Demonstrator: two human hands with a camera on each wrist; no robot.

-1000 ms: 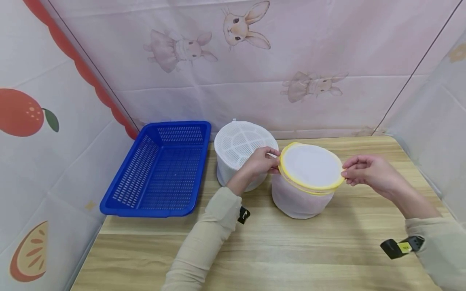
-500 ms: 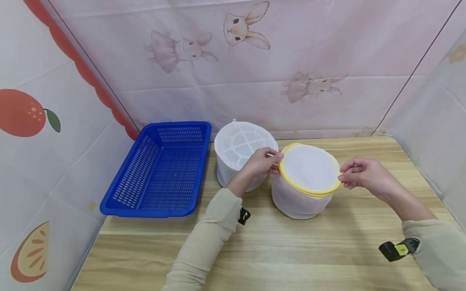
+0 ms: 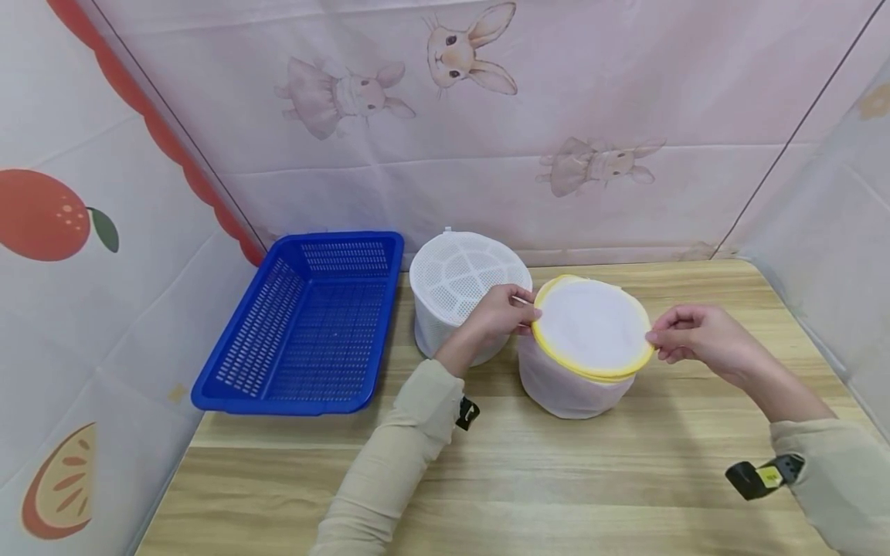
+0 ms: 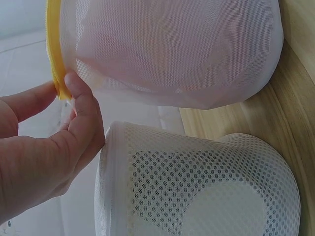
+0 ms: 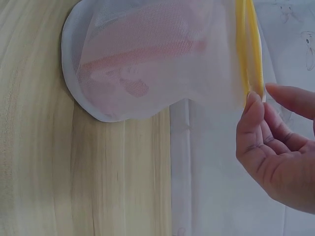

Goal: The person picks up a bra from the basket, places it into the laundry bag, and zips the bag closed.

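A round white mesh laundry bag (image 3: 573,390) with a yellow zip (image 4: 55,44) round its top stands on the table. Pinkish contents (image 5: 138,59) show through its mesh. At the left of the rim, my left hand (image 3: 502,310) pinches the yellow edge between thumb and fingers. My right hand (image 3: 702,340) grips the same edge at the opposite side, thumb against fingers. The white lid (image 3: 594,324) lies over the top; in the right wrist view two yellow bands (image 5: 255,44) run side by side with a narrow gap.
Behind my left hand stands a second, all-white mesh laundry bag (image 3: 459,270) with its top on. A blue plastic basket (image 3: 378,340) sits at the left of the wooden table (image 3: 542,494). Printed cloth walls (image 3: 626,77) enclose the back and sides.
My right hand has shifted slightly left and down with the edge of the lid. The lid's right and front edges now sit closer to the bag's rim. My left hand has barely moved.
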